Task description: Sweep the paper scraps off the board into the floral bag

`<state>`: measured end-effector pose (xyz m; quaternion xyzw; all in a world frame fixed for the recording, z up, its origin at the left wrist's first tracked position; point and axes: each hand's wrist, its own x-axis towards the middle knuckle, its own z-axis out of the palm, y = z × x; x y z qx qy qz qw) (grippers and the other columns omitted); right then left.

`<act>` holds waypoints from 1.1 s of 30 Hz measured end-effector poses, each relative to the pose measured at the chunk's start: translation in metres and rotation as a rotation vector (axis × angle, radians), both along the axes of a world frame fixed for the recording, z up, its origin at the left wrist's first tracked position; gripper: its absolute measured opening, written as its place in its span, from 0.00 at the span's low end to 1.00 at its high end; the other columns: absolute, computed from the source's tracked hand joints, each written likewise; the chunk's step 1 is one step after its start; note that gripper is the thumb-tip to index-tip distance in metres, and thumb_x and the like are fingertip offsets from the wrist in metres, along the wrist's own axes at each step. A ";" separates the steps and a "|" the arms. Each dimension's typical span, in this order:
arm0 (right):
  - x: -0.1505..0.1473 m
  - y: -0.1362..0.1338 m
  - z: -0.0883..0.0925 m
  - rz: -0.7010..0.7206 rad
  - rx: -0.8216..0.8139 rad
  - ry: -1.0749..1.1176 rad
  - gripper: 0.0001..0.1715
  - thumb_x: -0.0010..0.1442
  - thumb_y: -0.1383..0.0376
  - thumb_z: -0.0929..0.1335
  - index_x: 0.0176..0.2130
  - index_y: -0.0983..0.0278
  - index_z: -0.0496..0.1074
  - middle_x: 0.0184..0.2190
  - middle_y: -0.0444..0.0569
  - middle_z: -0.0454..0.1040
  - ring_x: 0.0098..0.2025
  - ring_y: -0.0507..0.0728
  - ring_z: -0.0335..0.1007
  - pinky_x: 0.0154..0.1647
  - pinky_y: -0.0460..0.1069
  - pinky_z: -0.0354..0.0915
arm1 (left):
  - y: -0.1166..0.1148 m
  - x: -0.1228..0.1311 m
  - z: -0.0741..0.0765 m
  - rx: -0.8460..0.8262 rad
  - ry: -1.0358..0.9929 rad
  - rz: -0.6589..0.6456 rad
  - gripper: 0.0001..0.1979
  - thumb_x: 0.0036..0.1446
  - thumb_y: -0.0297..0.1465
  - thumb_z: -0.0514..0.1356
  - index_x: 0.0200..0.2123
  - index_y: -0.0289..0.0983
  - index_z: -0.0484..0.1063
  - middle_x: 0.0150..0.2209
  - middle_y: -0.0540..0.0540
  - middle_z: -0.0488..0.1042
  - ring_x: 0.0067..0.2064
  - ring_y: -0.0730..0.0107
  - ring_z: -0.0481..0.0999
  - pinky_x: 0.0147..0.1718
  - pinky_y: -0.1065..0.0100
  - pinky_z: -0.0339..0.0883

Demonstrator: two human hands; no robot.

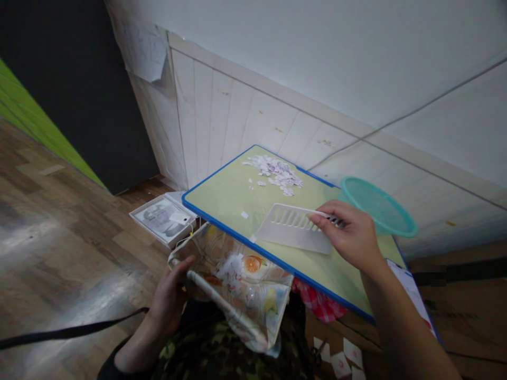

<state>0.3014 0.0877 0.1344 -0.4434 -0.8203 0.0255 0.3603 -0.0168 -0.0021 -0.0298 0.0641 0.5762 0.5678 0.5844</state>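
My right hand (350,232) is closed on the edge of a white slotted plastic scraper (291,232), held tilted over the yellow-green tabletop (222,192) near its front edge. A pile of small cut paper pieces (277,171) lies toward the back of the table, with a few loose bits nearer the front. My left hand (174,287) grips the rim of a fruit-patterned tray (261,272), tipped just below the blue table edge. White paper scraps (229,269) sit inside this tray.
A teal plastic basin (378,206) stands at the table's right back. To the left, an open white box (162,216) is by the table corner. Several paper cards (340,364) lie below. A cable (396,124) crosses the white wall.
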 end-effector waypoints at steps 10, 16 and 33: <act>-0.008 0.006 -0.005 -0.043 0.021 0.104 0.08 0.65 0.62 0.74 0.32 0.60 0.78 0.30 0.46 0.79 0.32 0.56 0.74 0.34 0.50 0.67 | 0.000 0.000 -0.002 0.024 0.004 0.014 0.20 0.42 0.40 0.73 0.38 0.37 0.79 0.31 0.46 0.80 0.31 0.56 0.80 0.23 0.62 0.73; -0.019 0.030 -0.016 -0.080 0.089 0.089 0.10 0.66 0.58 0.73 0.33 0.60 0.78 0.31 0.48 0.80 0.34 0.58 0.75 0.36 0.52 0.68 | -0.002 0.000 0.000 0.020 0.000 -0.004 0.22 0.44 0.41 0.73 0.43 0.38 0.79 0.35 0.45 0.82 0.34 0.53 0.81 0.24 0.63 0.72; -0.014 0.024 0.004 -0.061 0.062 -0.053 0.12 0.67 0.56 0.71 0.34 0.60 0.78 0.33 0.50 0.81 0.35 0.59 0.76 0.36 0.53 0.68 | -0.002 -0.001 -0.005 0.020 0.037 0.060 0.19 0.40 0.40 0.73 0.36 0.37 0.79 0.29 0.49 0.76 0.30 0.62 0.75 0.21 0.67 0.68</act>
